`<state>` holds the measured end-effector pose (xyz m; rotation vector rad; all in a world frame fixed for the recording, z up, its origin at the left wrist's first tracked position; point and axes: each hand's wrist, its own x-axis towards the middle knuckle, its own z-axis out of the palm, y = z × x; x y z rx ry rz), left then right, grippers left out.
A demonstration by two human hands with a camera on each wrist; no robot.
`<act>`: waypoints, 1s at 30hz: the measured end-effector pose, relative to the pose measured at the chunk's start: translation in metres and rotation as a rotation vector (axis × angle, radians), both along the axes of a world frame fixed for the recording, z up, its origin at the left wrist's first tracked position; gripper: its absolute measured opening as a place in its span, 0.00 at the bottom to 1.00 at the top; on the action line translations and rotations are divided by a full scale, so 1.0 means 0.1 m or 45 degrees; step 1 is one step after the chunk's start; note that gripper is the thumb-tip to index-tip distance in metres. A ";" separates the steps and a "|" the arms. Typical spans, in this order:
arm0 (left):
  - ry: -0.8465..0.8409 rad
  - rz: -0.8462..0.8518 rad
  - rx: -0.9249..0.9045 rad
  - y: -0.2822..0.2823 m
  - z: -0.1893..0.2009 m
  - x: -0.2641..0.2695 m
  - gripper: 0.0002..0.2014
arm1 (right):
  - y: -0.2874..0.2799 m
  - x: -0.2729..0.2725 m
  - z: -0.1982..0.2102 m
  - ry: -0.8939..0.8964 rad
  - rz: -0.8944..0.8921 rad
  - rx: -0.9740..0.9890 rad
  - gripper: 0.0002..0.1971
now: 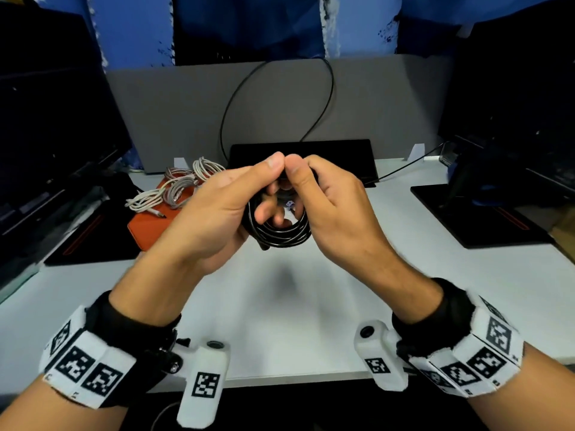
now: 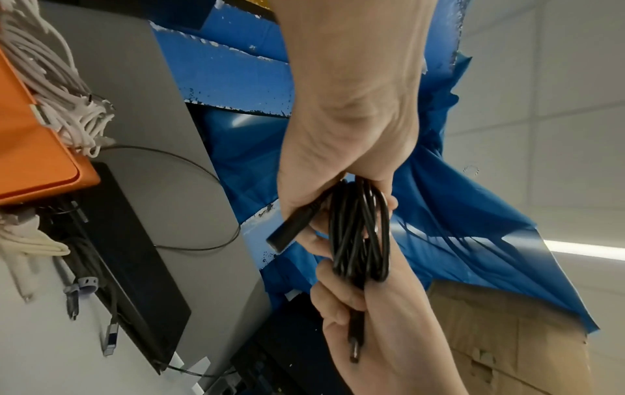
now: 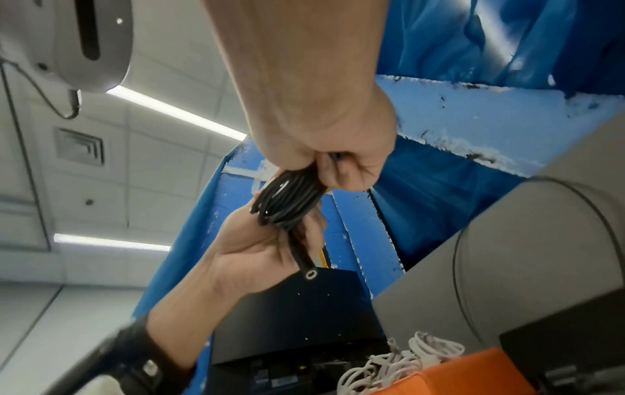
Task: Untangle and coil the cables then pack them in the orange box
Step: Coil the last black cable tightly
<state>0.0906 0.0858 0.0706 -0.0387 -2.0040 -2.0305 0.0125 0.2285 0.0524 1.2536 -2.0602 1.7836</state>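
Above the middle of the white table [image 1: 311, 293], the left hand [image 1: 214, 209] and right hand [image 1: 329, 200] both clench their fingers [image 1: 264, 213] round a coiled black cable [image 1: 280, 234]. At far left, pale cables [image 1: 177, 185] lie heaped on the orange box [image 1: 146, 223].

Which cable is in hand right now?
The black coiled cable, gripped by left hand and right hand; the white cables lie on the orange box.
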 end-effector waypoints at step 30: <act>-0.125 0.170 -0.504 -0.09 0.13 0.17 0.15 | 0.04 -0.25 0.02 0.101 -0.286 0.423 0.20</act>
